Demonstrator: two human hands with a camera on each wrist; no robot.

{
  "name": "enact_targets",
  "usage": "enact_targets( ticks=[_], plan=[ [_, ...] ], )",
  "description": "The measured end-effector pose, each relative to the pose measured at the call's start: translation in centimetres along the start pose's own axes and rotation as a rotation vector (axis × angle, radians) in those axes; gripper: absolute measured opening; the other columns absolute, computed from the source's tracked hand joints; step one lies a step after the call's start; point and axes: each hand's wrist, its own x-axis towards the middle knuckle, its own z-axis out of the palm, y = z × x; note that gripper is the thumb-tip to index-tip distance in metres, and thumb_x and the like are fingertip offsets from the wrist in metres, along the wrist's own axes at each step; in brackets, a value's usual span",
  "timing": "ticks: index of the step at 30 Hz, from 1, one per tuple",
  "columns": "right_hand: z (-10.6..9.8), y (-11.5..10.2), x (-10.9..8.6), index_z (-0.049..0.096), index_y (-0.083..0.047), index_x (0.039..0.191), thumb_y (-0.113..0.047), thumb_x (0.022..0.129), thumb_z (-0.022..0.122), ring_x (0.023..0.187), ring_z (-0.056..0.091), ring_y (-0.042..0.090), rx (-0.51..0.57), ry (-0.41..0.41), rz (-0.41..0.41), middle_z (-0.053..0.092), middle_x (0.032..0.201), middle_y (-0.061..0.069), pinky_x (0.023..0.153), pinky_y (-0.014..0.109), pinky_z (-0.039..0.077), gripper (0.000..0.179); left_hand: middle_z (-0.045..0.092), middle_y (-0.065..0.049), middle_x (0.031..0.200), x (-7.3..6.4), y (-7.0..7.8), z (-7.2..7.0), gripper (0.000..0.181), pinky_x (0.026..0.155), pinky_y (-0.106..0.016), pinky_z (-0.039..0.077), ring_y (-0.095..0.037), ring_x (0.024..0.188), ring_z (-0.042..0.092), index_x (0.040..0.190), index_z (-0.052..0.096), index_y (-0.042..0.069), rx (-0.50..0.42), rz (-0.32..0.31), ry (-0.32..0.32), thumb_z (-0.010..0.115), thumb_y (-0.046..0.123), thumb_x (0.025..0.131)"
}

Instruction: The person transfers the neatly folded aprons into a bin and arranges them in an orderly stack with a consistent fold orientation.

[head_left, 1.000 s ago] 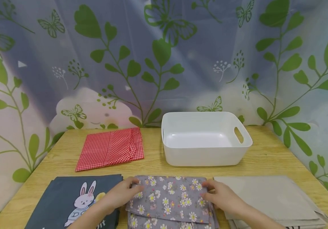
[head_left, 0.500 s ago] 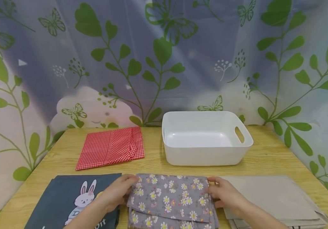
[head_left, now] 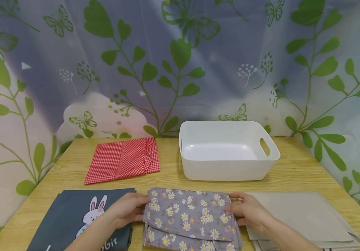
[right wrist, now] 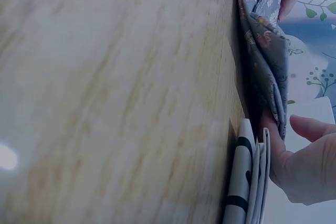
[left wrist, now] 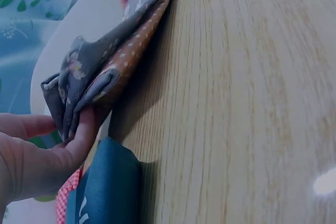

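Observation:
A folded grey cloth printed with daisies (head_left: 186, 216) lies at the front middle of the table, between both hands. My left hand (head_left: 128, 211) grips its left edge. In the left wrist view, fingers reach beneath the folded layers (left wrist: 79, 85), and a brown, white-dotted underside (left wrist: 134, 51) shows. My right hand (head_left: 250, 212) holds the opposite edge, with fingers tucked under the cloth in the right wrist view (right wrist: 268, 66) and the thumb beside it.
Left of the cloth lies a folded dark teal cloth with a rabbit print (head_left: 64, 216); on the right, a folded beige cloth (head_left: 296, 216). Behind are a red gingham cloth (head_left: 104, 162) and a white handled bin (head_left: 227, 170) on the wooden table (head_left: 167, 174).
Both hands have shifted from the cloth's upper corners outward to its side edges, fingers going underneath. The head view has tilted slightly. The other cloths and the bin stay put.

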Motion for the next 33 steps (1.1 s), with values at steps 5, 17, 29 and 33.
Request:
enact_targets(
  ticks=[5, 17, 29, 33],
  plan=[
    [0.0, -0.1, 0.1, 0.026, 0.013, 0.133, 0.007, 0.083, 0.059, 0.077, 0.06, 0.02, -0.051, 0.083, -0.013, 0.057, 0.102, 0.017, 0.067, 0.037, 0.055, 0.061, 0.067, -0.012, 0.087, 0.0, 0.1, -0.2, 0.035, 0.075, -0.037, 0.055, -0.021, 0.079, 0.065, 0.117, 0.048, -0.019, 0.0, 0.012, -0.034, 0.049, 0.007, 0.094],
    [-0.4, -0.4, 0.0, 0.031, 0.008, 0.133, 0.01, 0.078, 0.059, 0.073, 0.06, 0.019, -0.062, 0.126, -0.004, 0.057, 0.096, 0.012, 0.062, 0.037, 0.056, 0.062, 0.068, -0.012, 0.088, 0.1, 0.4, -0.4, 0.043, 0.07, -0.036, 0.056, -0.022, 0.08, 0.067, 0.123, 0.042, -0.018, 0.026, 0.018, -0.036, 0.057, 0.006, 0.09],
    [-0.6, -1.3, -0.4, 0.031, 0.007, 0.132, 0.002, 0.08, 0.057, 0.068, 0.055, 0.012, -0.05, 0.102, -0.027, 0.056, 0.09, 0.006, 0.055, 0.026, 0.052, 0.058, 0.068, -0.01, 0.086, -0.2, 0.6, 0.1, 0.022, 0.071, -0.037, 0.056, -0.021, 0.078, 0.067, 0.107, 0.059, -0.008, -0.008, 0.068, 0.037, 0.059, 0.002, 0.087],
    [-0.7, -1.4, -0.4, 0.032, 0.007, 0.132, 0.001, 0.08, 0.059, 0.067, 0.054, 0.01, -0.056, 0.09, -0.05, 0.057, 0.089, 0.005, 0.053, 0.023, 0.05, 0.059, 0.068, -0.009, 0.085, -0.2, 0.7, 0.2, 0.018, 0.072, -0.038, 0.056, -0.021, 0.077, 0.066, 0.103, 0.061, -0.006, -0.03, 0.076, 0.071, 0.059, 0.001, 0.087]
  ],
)
